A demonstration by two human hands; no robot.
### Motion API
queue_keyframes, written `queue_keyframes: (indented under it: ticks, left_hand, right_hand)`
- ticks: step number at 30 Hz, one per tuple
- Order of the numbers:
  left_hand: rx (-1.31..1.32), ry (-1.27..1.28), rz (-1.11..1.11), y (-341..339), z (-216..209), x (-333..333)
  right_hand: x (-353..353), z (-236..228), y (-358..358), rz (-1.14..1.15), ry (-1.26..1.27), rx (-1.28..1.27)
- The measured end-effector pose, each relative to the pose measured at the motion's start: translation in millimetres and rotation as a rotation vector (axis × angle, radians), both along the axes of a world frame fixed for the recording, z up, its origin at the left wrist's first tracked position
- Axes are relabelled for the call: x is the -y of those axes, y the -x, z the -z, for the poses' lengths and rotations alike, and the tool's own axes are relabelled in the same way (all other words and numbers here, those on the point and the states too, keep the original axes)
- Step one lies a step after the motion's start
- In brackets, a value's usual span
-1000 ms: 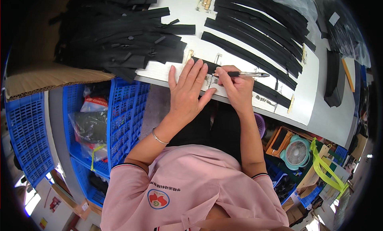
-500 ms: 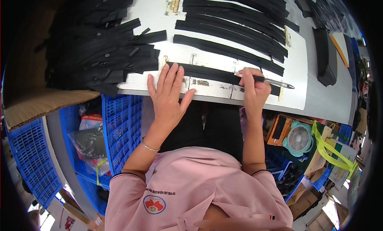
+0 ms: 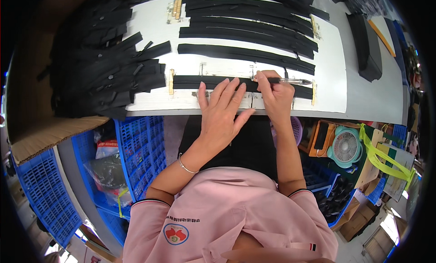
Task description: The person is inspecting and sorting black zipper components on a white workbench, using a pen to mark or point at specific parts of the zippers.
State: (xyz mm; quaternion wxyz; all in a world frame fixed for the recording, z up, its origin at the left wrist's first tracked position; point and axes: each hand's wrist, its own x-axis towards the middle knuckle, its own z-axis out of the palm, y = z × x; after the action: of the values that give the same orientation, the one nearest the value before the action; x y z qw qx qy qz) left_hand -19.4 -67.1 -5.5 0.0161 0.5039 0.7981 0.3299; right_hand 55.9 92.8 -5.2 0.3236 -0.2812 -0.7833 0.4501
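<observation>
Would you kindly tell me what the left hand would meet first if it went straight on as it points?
Staying low, the left hand would probably meet the next black strip, past the front strip under its fingers.

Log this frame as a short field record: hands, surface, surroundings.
left hand: spread, resting on the nearest long black fabric strip
right hand: grips a slim black-and-clear plastic pen, point near that strip
surface: white rectangular board on a grey table
beyond: more black strips, roughly in rows
left side: heaped black strips, brown cardboard box
lower right: round turquoise fan
</observation>
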Motion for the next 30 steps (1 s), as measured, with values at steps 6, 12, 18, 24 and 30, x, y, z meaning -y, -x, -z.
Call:
queue_keyframes:
  ticks: [6, 12, 18, 24, 30]
  left_hand:
    - [-0.044, 0.001, -0.017, 3.8, 1.7, -4.3]
    - [-0.054, -0.003, -0.008, 2.8, -2.4, -10.0]
    - [-0.097, 0.033, -0.037, -4.0, 4.7, -1.7]
    - [-0.106, 0.017, -0.028, -3.4, 5.1, 2.0]
    - [-0.105, 0.037, -0.026, -0.6, 2.0, -8.4]
  right_hand:
    - [-2.9, 2.4, -0.9, 0.007, 0.051, -0.031]
    - [-11.1, 5.8, -6.7, -0.073, -0.087, -0.015]
    - [-7.1, 1.3, -15.3, -0.177, -0.191, 0.085]
    - [-25.0, -15.3, -53.0, 0.039, 0.357, -0.202]
    - [-70.1, -10.5, -82.7, 0.171, 0.279, -0.104]
